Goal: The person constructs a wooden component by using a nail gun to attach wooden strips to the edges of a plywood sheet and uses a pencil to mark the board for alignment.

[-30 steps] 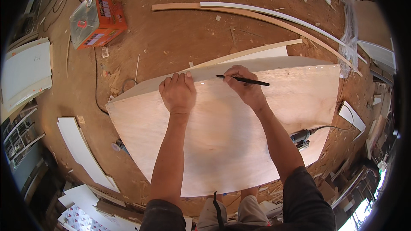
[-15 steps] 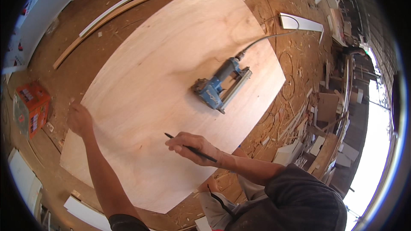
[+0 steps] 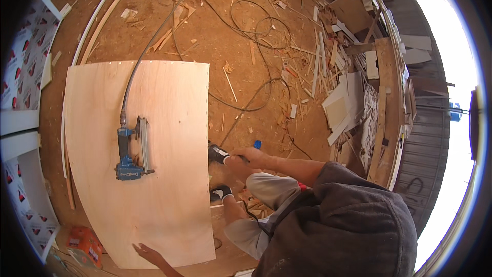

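A broad plywood panel (image 3: 169, 205) lies flat before me, with small marks along its edges. My left hand (image 3: 148, 255) is over the panel's near end, fingers stretched out and nothing in them. To the right of the board, my right hand (image 3: 249, 157) is by my knee, its fingers closed. A short dark part of the black pencil (image 3: 244, 159) shows there; most of it is hidden. On the panel rests a blue pneumatic nail gun (image 3: 126, 156), apart from both hands, its hose running off the far edge.
The black air hose (image 3: 246, 107) coils across the brown floor. Wood scraps and board offcuts (image 3: 346, 105) pile up at the right. An orange box (image 3: 84, 246) stands at the lower left, while long strips (image 3: 97, 28) lie beyond the panel. Printed white panels (image 3: 31, 56) stand at far left.
My view has swung toward the right. My right hand, with the pencil, has moved from above the panel to beside my knee. My left hand has opened out over the panel.
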`<state>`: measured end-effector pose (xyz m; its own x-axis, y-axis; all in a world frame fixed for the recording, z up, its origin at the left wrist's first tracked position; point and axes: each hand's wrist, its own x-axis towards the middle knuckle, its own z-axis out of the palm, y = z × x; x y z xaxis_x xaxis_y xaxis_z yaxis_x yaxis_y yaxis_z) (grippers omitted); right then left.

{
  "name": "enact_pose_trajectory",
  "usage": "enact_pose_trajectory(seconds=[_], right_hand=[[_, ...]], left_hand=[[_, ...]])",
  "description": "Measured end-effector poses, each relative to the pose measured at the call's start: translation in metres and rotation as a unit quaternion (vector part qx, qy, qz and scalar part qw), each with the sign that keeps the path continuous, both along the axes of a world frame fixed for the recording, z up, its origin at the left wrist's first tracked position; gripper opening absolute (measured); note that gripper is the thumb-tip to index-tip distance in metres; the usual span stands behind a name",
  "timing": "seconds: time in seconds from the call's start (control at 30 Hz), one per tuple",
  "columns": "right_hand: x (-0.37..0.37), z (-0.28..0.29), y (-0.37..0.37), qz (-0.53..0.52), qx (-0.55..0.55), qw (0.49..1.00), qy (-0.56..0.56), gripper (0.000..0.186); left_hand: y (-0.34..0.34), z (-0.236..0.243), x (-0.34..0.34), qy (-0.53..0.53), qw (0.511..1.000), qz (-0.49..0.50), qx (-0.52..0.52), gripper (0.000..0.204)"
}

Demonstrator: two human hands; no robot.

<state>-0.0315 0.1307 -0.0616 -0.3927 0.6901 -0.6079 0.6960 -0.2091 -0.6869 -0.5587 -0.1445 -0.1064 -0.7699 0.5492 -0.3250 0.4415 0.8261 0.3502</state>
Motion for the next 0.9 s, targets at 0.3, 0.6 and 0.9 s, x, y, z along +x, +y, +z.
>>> enact_pose_trajectory(seconds=[0.3, 0.6, 0.9], right_hand=[[0.285, 0.073, -0.126, -0.313, -0.037, 0.928, -0.2, 0.016], [0.385, 0.075, -0.361, -0.291, -0.073, 0.896, -0.327, 0.022], [0.567, 0.04, -0.301, -0.432, -0.081, 0.852, -0.283, 0.022]], left_hand=[[0.051, 0.105, 0.265, -0.288, 0.951, -0.084, -0.073, 0.054], [0.089, 0.099, 0.325, -0.34, 0.928, -0.096, -0.116, 0.053], [0.051, 0.082, 0.445, -0.268, 0.915, -0.103, -0.282, 0.054]])
